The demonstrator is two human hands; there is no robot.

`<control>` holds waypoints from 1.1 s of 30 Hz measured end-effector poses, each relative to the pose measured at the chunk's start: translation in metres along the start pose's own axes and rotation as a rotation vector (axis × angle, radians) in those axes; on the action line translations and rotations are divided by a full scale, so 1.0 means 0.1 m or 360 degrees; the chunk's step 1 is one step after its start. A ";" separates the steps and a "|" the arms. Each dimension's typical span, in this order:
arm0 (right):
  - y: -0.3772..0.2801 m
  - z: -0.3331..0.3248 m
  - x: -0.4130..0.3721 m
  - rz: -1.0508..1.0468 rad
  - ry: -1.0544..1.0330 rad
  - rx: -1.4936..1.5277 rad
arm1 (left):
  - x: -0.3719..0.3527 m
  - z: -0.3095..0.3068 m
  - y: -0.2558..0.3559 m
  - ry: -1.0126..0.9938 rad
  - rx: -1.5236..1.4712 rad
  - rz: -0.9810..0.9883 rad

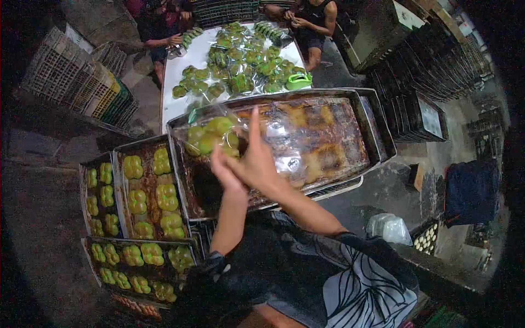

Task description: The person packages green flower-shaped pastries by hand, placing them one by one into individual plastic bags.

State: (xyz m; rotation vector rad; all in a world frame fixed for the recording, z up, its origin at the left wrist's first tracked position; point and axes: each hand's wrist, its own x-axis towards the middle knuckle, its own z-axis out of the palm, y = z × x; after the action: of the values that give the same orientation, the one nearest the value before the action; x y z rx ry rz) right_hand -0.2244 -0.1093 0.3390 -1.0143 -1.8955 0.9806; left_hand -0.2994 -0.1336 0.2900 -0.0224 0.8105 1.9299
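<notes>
A clear plastic bag of green buns (210, 135) is just beyond my hands, over the left end of a dark baking tray. My left hand (228, 175) is closed at the near side of the bag, its fingers smeared by motion and partly hidden. Beside it, my right hand (260, 164) has its index finger stretched upward and its thumb toward the bag. Some of its other fingers are out of sight. Under both hands, the scorched baking tray (333, 128) shows brown marks and a shiny film-like surface.
More trays (123, 216) of clustered green buns stand at left. Ahead, a white table (172, 117) bears many bagged buns and a bright green object (298, 81). Two people sit at its far end. Stacked crates (65, 68) are far left, stacked trays (454, 60) right, and plastic bags (389, 228) lower right.
</notes>
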 end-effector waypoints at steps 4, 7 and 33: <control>0.80 0.12 -0.22 -0.0121 -0.0112 -0.0129 | -0.20 -0.28 -0.24 0.0017 -0.0042 -0.0311; 1.12 -0.22 0.21 0.0241 -0.0386 -0.0433 | -0.55 -0.53 -0.61 0.0028 0.0324 -0.0538; 4.63 -2.41 -1.15 0.1582 0.1358 0.0748 | -0.42 -1.49 -1.79 0.0716 0.0090 0.0024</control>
State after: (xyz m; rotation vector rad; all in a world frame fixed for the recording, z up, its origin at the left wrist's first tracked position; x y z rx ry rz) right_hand 0.1686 0.0346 0.0061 -1.7302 -0.3772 1.1478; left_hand -0.1818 -0.1992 0.0946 -0.4299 1.1613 1.9412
